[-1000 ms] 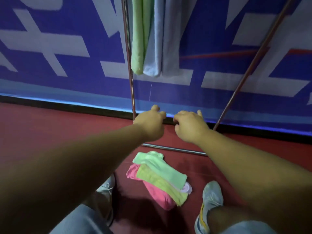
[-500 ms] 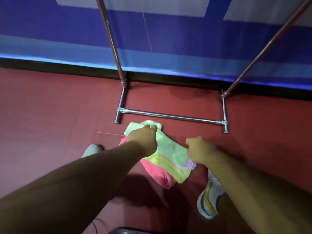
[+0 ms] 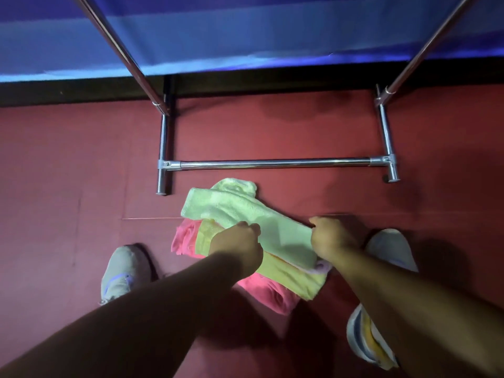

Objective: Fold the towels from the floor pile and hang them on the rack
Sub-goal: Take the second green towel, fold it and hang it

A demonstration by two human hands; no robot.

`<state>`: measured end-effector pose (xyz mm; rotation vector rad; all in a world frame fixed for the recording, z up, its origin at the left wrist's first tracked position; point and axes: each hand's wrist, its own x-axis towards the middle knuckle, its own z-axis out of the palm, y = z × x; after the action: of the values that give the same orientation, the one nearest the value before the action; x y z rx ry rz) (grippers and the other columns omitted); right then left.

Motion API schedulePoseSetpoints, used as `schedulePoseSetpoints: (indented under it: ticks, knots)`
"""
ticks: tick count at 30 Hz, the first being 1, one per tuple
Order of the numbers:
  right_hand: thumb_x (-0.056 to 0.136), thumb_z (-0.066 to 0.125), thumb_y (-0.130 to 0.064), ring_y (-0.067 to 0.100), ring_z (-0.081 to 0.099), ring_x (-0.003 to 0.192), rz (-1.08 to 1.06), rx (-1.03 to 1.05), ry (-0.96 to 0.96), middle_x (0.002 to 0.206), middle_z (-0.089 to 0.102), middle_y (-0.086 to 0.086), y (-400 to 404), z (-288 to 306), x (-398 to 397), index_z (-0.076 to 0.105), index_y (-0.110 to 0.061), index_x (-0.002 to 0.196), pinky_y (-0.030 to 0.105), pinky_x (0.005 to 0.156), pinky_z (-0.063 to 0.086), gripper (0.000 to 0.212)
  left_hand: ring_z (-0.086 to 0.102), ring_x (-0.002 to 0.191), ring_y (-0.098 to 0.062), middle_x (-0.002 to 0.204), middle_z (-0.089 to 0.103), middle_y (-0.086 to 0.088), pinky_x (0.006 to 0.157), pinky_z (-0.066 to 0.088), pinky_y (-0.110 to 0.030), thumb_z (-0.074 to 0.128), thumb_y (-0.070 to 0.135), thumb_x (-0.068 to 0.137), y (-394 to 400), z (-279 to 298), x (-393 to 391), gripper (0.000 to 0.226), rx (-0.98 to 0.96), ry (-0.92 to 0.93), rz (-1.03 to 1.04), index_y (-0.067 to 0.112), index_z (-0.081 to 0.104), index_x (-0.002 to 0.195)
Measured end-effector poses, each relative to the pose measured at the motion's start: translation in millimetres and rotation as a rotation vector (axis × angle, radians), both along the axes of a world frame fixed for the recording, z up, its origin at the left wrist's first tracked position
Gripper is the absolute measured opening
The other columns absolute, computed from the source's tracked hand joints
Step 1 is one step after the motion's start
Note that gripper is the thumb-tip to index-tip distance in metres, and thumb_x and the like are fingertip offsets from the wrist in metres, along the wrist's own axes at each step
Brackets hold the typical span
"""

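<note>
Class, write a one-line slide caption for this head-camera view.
Both hands, left hand and right hand, grip the green towel atop the floor pile before the rack.

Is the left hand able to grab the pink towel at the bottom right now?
Probably yes. The pink towel lies under the yellow towel and green towel, but its edges stick out uncovered. The left hand, beside one, is on the green towel.
</note>
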<state>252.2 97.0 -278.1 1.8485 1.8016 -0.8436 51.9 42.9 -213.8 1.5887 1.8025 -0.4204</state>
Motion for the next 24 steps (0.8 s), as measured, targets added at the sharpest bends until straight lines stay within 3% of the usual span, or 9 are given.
schedulePoseSetpoints:
  ticks: [5,12,17,21,24]
  knots:
    - [0.087,0.052,-0.006,0.029,0.068,0.106,0.051,0.049,0.015,0.11,0.073,0.008,8.1,-6.8,-19.2,0.073,-0.018,0.108,0.04,0.088,0.057,0.031,0.06,0.112,-0.023,0.133,0.055,0.002,0.09,0.052,-0.038,0.043,0.029,0.094,6.7,-12.8,-10.1,0.04,0.005,0.025,0.039,0.027,0.054,0.132]
    - [0.091,0.05,-0.005,0.033,0.063,0.115,-0.027,-0.028,0.03,0.12,0.069,0.012,7.2,-18.1,-20.4,0.073,-0.015,0.11,0.045,0.097,0.052,0.031,0.061,0.111,-0.022,0.131,0.057,0.001,0.089,0.053,-0.039,0.044,0.028,0.093,5.9,-14.0,-14.4,0.039,-0.003,0.009,0.067,0.025,0.056,0.13]
    - [0.089,0.057,-0.007,0.034,0.066,0.109,-0.037,0.044,-0.033,0.112,0.071,0.012,4.9,-19.5,-31.2,0.075,-0.015,0.103,0.053,0.088,0.055,0.025,0.061,0.113,-0.023,0.134,0.055,0.001,0.091,0.053,-0.04,0.043,0.029,0.093,1.2,-15.1,-11.7,0.04,-0.028,0.007,0.06,0.026,0.055,0.131]
    - [0.088,0.06,-0.008,0.029,0.068,0.106,-0.158,0.122,0.094,0.112,0.073,0.008,3.5,-15.3,-25.7,0.072,-0.02,0.106,0.038,0.089,0.055,0.025,0.061,0.112,-0.023,0.132,0.056,0.001,0.091,0.052,-0.04,0.043,0.028,0.093,-1.2,-15.4,-10.2,0.039,-0.029,-0.002,0.069,0.026,0.056,0.13]
    - [0.082,0.066,-0.008,0.026,0.069,0.092,-0.217,0.212,0.306,0.093,0.076,0.002,8.0,9.8,-29.4,0.071,-0.02,0.089,0.03,0.08,0.053,0.015,0.061,0.111,-0.023,0.131,0.057,0.001,0.089,0.053,-0.038,0.044,0.028,0.093,1.0,-4.0,-10.2,0.039,0.006,-0.017,0.085,0.026,0.056,0.13]
